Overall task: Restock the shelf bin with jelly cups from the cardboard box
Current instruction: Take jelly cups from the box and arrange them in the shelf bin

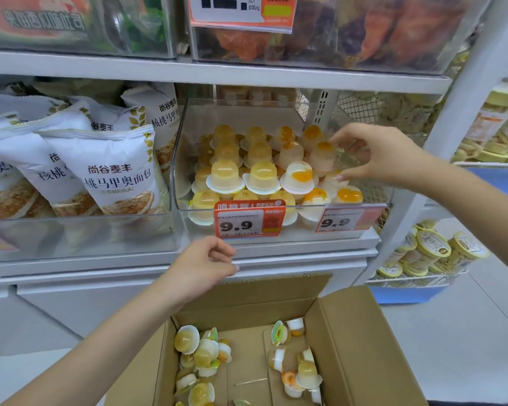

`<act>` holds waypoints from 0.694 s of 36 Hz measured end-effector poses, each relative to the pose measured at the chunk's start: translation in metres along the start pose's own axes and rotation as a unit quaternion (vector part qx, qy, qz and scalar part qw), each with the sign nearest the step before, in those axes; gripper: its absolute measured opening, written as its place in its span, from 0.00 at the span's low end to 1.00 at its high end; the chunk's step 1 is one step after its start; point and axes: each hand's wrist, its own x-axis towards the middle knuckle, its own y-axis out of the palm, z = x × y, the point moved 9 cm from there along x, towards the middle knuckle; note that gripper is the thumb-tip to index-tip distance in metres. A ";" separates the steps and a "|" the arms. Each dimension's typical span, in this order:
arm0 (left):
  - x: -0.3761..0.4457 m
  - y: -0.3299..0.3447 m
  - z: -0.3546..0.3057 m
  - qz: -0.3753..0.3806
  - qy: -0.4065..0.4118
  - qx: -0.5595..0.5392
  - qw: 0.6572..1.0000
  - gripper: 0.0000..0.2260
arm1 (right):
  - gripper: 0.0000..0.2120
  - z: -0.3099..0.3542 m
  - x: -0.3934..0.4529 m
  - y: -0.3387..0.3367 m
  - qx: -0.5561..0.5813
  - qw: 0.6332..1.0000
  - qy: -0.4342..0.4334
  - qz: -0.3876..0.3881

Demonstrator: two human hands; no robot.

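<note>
Two hands in view, bin taken as the landmark. Left of the bin (185,159): white bread bags (100,171) stand upright in their own clear tray, labels facing out.

Below the bin's front edge, the left hand (201,266) hangs over the shelf lip, fingers loosely curled, holding nothing. Judgement: it is between trips, idle or on its way to the box.

Below the bin: cardboard box (364,332), flaps open, with loose jelly cups (200,351) lying tipped in two scattered groups on its floor. Much bare cardboard shows, so the box looks mostly emptied.

Inside the bin: cups (260,177) stand lid-down, domes up, in rows. Pale yellow ones fill the left columns, white ones with orange centres the right. The split matches the two price tags (248,219) on the front, so sorting by flavour seems intended.

At the bin's right side: right hand (376,155) reaches in, thumb and fingertips pinching a clear cup (351,155) at the right end of the rows. Contents blurred. Judgement: it is being seated in the last gap on that side.

Right of the bin: shelf upright, then tubs (431,247) on a neighbouring rack.
</note>
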 end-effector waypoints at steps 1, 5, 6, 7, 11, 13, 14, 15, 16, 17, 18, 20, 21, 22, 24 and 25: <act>0.001 0.001 0.003 -0.012 0.018 0.011 1.000 0.07 | 0.27 0.007 -0.014 0.001 0.016 1.000 -0.015 -0.012; 0.002 0.011 0.029 -0.026 0.072 0.082 0.994 0.10 | 0.22 0.024 -0.069 0.028 0.080 0.995 -0.056 -0.025; 0.003 0.016 0.041 -0.019 0.075 0.102 0.992 0.10 | 0.20 0.028 -0.081 0.041 0.084 0.994 -0.069 -0.018; 0.002 0.020 0.055 -0.009 0.069 0.124 0.990 0.10 | 0.18 0.031 -0.093 0.058 0.084 0.993 -0.079 -0.002; 0.002 0.040 0.115 0.048 0.039 0.255 0.965 0.11 | 0.17 0.028 -0.133 0.155 0.100 0.984 -0.061 0.132; 0.002 0.047 0.146 0.081 0.015 0.316 0.945 0.11 | 0.18 0.023 -0.154 0.212 0.081 0.970 -0.048 0.224; 0.003 0.051 0.163 0.093 -0.001 0.338 0.937 0.11 | 0.18 0.018 -0.165 0.241 0.073 0.959 -0.036 0.271; 0.004 0.055 0.181 0.103 -0.019 0.352 0.930 0.11 | 0.18 0.015 -0.176 0.267 0.069 0.947 -0.024 0.313; 0.005 0.060 0.199 0.114 -0.037 0.364 0.924 0.11 | 0.19 0.010 -0.187 0.292 0.064 0.934 -0.012 0.352; 0.004 0.065 0.216 0.124 -0.056 0.375 0.917 0.11 | 0.19 0.007 -0.197 0.315 0.058 0.921 -0.006 0.386; 0.005 0.071 0.234 0.135 -0.073 0.387 0.909 0.11 | 0.19 0.003 -0.206 0.337 0.052 0.908 -0.001 0.415; 0.007 0.084 0.261 0.157 -0.090 0.412 0.893 0.13 | 0.22 -0.004 -0.218 0.375 0.047 0.890 0.017 0.453; 0.010 0.091 0.271 0.160 -0.093 0.421 0.888 0.14 | 0.24 -0.006 -0.221 0.391 0.053 0.884 0.029 0.464; 0.014 0.097 0.278 0.154 -0.093 0.425 0.887 0.15 | 0.25 -0.007 -0.222 0.406 0.063 0.879 0.041 0.471; 0.022 0.106 0.286 0.135 -0.101 0.423 0.890 0.16 | 0.26 -0.003 -0.217 0.434 0.087 0.876 0.056 0.472; 0.026 0.110 0.290 0.123 -0.110 0.418 0.893 0.15 | 0.27 0.000 -0.211 0.446 0.096 0.877 0.063 0.467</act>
